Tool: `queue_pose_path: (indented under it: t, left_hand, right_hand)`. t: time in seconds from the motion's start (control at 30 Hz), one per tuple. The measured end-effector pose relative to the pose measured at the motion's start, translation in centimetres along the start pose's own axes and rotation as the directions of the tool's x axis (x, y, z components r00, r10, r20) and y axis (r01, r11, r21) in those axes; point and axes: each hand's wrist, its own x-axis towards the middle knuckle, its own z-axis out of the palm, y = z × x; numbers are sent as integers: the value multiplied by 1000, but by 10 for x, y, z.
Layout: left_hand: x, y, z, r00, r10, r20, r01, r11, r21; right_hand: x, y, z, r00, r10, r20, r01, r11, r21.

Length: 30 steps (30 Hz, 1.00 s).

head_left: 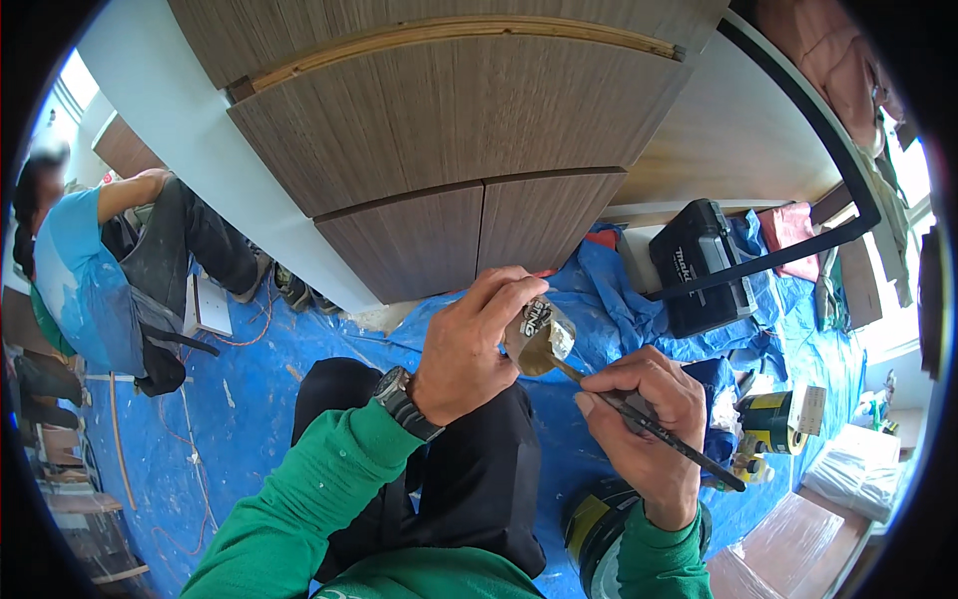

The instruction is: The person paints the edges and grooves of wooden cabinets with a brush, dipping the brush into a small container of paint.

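Left hand (469, 349) grips tub (539, 337), tilted; right hand (644, 424) grips brush (659, 427). Load tip lightly, keep tub steady.

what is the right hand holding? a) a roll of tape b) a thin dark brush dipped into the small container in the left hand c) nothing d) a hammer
b: the right hand grips a thin dark brush whose tip goes into the small container held up by the left hand.
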Motion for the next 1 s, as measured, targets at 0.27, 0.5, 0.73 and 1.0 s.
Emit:
queue_pose_path:
  t: [0.27,0.5,0.73,1.0]
  left_hand:
    - [19,27,-15,990,-140,-7,138,982,-126]
    - [76,45,-35,970,-234,-69,188,896,-403]
    - [90,6,-11,936,-351,-29,309,858,-411]
    - [95,-34,8,927,-173,333,245,952,-186]
  right_hand:
    - [-17,0,-19,975,-61,-213,114,962,248]
    - [-17,58,7,843,185,-505,323,578,750]
    - [10,118,80,696,389,-603,249,658,711]
    - [90,161,114,588,436,-682,343,628,698]
